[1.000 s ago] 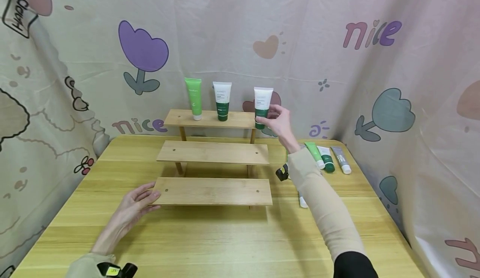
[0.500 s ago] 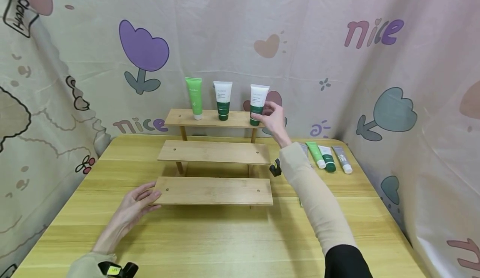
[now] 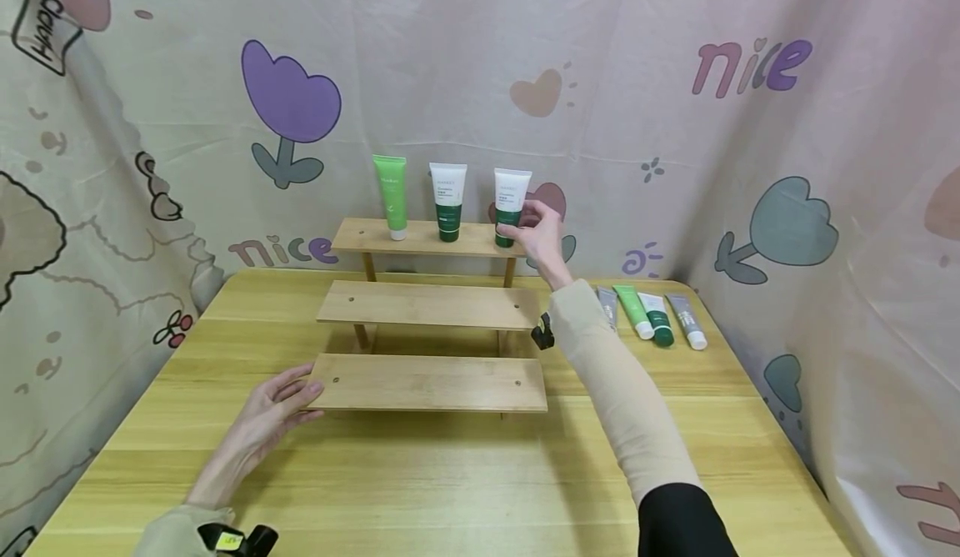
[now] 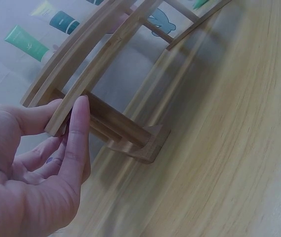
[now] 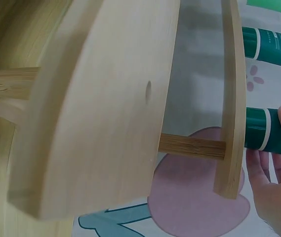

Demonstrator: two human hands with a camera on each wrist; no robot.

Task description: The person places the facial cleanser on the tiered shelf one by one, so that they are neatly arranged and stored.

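Note:
A three-tier wooden display rack (image 3: 427, 383) stands on the table. My left hand (image 3: 273, 407) pinches the left end of its lowest board, thumb on one face and fingers on the other, as the left wrist view shows. At the right end of the top board, my right hand (image 3: 543, 238) grips a white and dark green squeeze tube (image 3: 512, 190) upright by its lower half, its green cap at the board's surface. Further left on that board stand a matching white and green tube (image 3: 448, 198) and a bright green tube (image 3: 392, 194) with a white cap.
Several tubes lie on the table right of the rack: a grey one (image 3: 607, 305) partly behind the right sleeve, a green one (image 3: 633, 311), a white and green one (image 3: 657, 319) and another grey one (image 3: 686, 322). A printed curtain (image 3: 600, 23) hangs behind the table (image 3: 360, 482).
My right hand has carried the white and green tube leftward and slightly up at first, onto the right end of the top board. The left hand keeps its hold on the lowest board.

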